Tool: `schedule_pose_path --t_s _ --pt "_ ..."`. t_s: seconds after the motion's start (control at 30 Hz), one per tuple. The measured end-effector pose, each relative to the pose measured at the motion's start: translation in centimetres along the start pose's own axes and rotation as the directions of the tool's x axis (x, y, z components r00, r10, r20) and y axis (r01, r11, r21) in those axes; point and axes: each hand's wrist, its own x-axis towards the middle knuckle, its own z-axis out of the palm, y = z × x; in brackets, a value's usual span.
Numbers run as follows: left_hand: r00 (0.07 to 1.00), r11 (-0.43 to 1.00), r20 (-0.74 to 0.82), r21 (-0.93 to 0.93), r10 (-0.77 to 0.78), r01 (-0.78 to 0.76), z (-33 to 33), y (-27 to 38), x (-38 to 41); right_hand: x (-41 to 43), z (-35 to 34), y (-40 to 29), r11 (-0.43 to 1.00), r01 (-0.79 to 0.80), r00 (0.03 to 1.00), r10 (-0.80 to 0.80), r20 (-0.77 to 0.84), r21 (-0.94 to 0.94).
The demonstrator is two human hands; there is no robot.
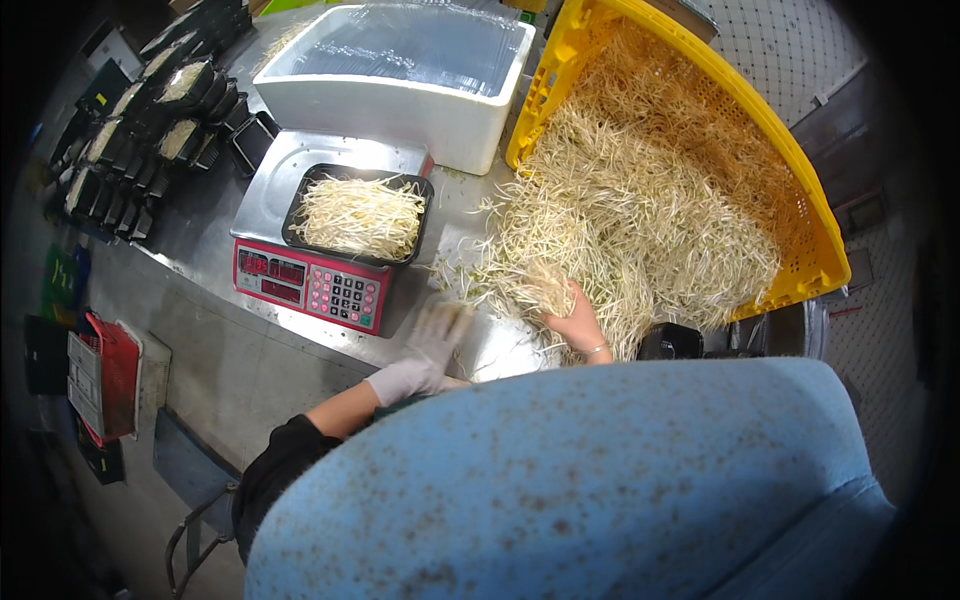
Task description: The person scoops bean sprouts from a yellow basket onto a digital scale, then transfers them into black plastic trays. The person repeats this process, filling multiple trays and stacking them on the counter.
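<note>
My right hand (581, 319), bare with a bracelet at the wrist, grips a bunch of bean sprouts (553, 286) at the near edge of a large loose heap of sprouts (645, 202). My left hand (433, 341) wears a pale glove and is blurred. It hovers by the table edge with nothing visible in it and its fingers extended. Left of the heap, a black plastic tray (415, 247) filled with sprouts rests on the steel pan of a red digital scale (247, 296). The scale's display is lit.
A yellow perforated crate (817, 247) lies tipped, its sprouts spilling onto the steel table (195, 232). Behind the scale stands a white foam box (375, 112) with clear film over it. Black trays (180, 139) are stacked at left. Speckled blue fabric (570, 480) covers the foreground.
</note>
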Motion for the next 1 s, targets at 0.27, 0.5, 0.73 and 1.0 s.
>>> schedule_pose_path --t_s 0.27,0.5,0.73,1.0 --pt "0.91 0.854 -0.397 -0.425 0.121 -0.299 -6.8 -0.3 1.6 0.5 0.6 -5.8 0.979 0.13 0.988 -0.116 -0.097 0.159" --pt "0.576 0.739 -0.817 -0.376 0.02 -0.559 -17.0 -9.8 -6.0 4.4 8.7 -19.3 0.968 0.252 0.968 -0.252 -0.007 0.006" --pt "0.685 0.903 -0.727 -0.267 0.041 -0.337 -23.1 -17.3 -1.8 9.1 18.2 -21.1 0.239 0.417 0.888 -0.313 0.337 -0.877" --pt "0.838 0.913 -0.362 0.173 0.407 -0.369 -22.0 -16.4 2.1 8.4 16.3 -22.7 0.222 0.268 0.958 -0.166 0.234 -0.937"
